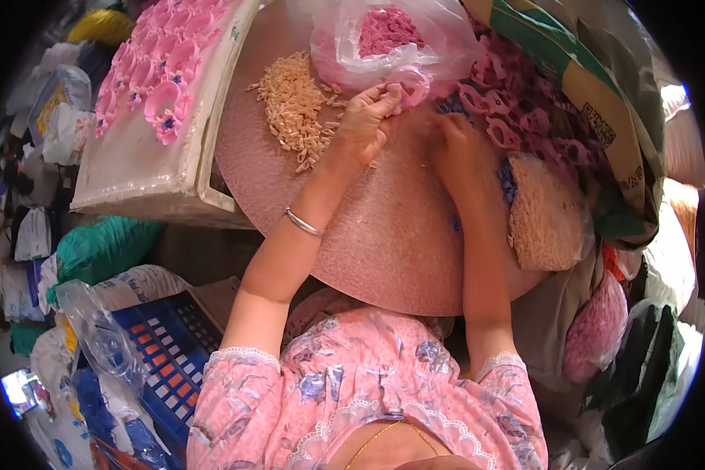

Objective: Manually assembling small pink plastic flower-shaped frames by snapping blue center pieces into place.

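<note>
My left hand pinches a pink ring-shaped plastic piece between thumb and fingers, just in front of a clear bag of pink parts. Close by on the right, my right hand hovers low over the round table, beside small blue pieces. Its fingers are curled but blurred and shaded, so whether they hold anything is not visible. To the left of my left hand lies a pile of small beige pieces. Loose pink ring pieces are heaped beyond my right hand.
A white box-like surface at the left carries rows of pink ring pieces with blue bits. At the right are a bag of beige pieces and a large green and brown sack. Filled bags crowd both sides.
</note>
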Demonstrator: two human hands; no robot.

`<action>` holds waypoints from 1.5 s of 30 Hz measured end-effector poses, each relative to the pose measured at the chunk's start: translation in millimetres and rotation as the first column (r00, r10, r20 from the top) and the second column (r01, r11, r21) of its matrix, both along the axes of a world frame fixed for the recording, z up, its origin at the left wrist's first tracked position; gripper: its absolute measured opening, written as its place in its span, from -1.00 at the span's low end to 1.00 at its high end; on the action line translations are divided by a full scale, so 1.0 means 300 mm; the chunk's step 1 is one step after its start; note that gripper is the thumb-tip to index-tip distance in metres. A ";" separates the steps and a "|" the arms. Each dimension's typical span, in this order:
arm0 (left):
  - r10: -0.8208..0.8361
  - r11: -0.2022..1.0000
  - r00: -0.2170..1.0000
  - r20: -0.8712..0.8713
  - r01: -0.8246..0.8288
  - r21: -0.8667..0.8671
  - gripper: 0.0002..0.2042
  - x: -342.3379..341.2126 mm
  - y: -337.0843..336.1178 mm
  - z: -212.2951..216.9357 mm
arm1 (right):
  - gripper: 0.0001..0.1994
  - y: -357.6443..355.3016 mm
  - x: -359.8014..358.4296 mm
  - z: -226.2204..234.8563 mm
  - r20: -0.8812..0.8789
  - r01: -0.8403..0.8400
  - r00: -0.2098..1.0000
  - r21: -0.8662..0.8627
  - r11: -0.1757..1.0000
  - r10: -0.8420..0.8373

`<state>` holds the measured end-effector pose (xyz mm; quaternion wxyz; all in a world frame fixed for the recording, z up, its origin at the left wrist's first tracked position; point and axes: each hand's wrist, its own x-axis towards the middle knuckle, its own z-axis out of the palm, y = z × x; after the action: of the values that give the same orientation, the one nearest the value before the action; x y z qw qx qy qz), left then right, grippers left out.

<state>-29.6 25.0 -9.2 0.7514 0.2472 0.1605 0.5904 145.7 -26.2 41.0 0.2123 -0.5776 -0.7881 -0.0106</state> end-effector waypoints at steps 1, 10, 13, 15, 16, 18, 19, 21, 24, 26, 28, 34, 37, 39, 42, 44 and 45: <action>-0.025 1.000 1.000 -0.001 0.025 0.011 -0.87 -0.001 0.002 -0.010 | -0.64 -0.006 -0.006 0.001 -0.162 0.050 0.986 -0.003 0.999 -0.049; -0.062 0.998 0.984 -0.166 0.064 0.007 -0.86 0.033 -0.050 0.043 | -0.71 0.000 0.011 0.019 -0.822 -0.150 0.524 0.172 0.974 0.225; -0.116 0.992 0.980 -0.162 0.121 0.022 -0.89 0.038 -0.057 0.042 | -0.73 -0.020 0.004 0.021 -0.886 -0.140 0.443 0.083 0.987 0.137; -0.126 0.991 0.977 -0.170 0.131 0.018 -0.89 0.040 -0.058 0.043 | -0.73 -0.021 0.004 0.057 -0.754 -0.129 0.616 0.190 0.973 0.229; -0.137 0.990 0.975 -0.174 0.142 0.015 -0.89 0.046 -0.057 0.045 | -0.73 -0.021 0.010 0.071 -0.576 -0.139 0.764 0.294 0.946 0.291; -0.159 0.985 0.973 -0.168 0.169 0.045 -0.88 0.052 -0.063 0.047 | -0.72 -0.015 0.027 0.061 -0.482 -0.151 0.823 0.323 0.934 0.299; -0.177 0.979 0.971 -0.161 0.190 0.073 -0.86 0.054 -0.066 0.044 | -0.70 -0.013 0.033 0.055 -0.382 -0.171 0.872 0.348 0.922 0.305; -0.179 0.978 0.967 -0.180 0.195 0.075 -0.84 0.060 -0.071 0.040 | -0.70 -0.016 0.034 0.052 -0.395 -0.157 0.871 0.339 0.928 0.291; -0.166 0.977 0.960 -0.224 0.191 0.093 -0.78 0.066 -0.076 0.035 | -0.70 -0.013 0.045 0.063 -0.336 -0.179 0.890 0.365 0.914 0.308; -0.155 0.977 0.956 -0.249 0.186 0.107 -0.74 0.072 -0.084 0.049 | -0.70 -0.010 0.057 0.073 -0.263 -0.213 0.906 0.394 0.894 0.332; -0.128 0.982 0.947 -0.295 0.164 0.098 -0.71 0.079 -0.093 0.069 | -0.72 -0.013 0.065 0.081 -0.206 -0.178 0.942 0.362 0.915 0.265; -0.125 0.979 0.933 -0.339 0.172 0.113 -0.70 0.079 -0.092 0.057 | -0.86 -0.019 0.072 0.096 -0.182 -0.168 0.954 0.336 0.927 0.239; -0.120 0.972 0.930 -0.346 0.180 0.148 -0.70 0.078 -0.093 0.047 | -0.90 -0.021 0.076 0.100 -0.125 -0.188 0.963 0.319 0.929 0.238; -0.108 0.971 0.925 -0.364 0.178 0.162 -0.71 0.076 -0.095 0.051 | -0.90 -0.025 0.072 0.106 -0.115 -0.190 0.965 0.319 0.928 0.237; -0.086 0.969 0.920 -0.383 0.167 0.182 -0.71 0.080 -0.103 0.062 | -0.90 -0.025 0.068 0.103 -0.110 -0.187 0.966 0.333 0.924 0.235; -0.078 0.969 0.920 -0.384 0.161 0.188 -0.71 0.082 -0.103 0.061 | -0.90 -0.021 0.069 0.097 -0.114 -0.181 0.966 0.347 0.920 0.233; -0.056 0.965 0.909 -0.413 0.156 0.213 -0.71 0.079 -0.102 0.055 | -0.89 -0.017 0.070 0.092 -0.117 -0.179 0.965 0.365 0.914 0.236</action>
<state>-5.8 -5.7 7.4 0.6976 0.4613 0.2251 0.4999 166.7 -31.3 68.6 0.3739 -0.4423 -0.8110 -0.0826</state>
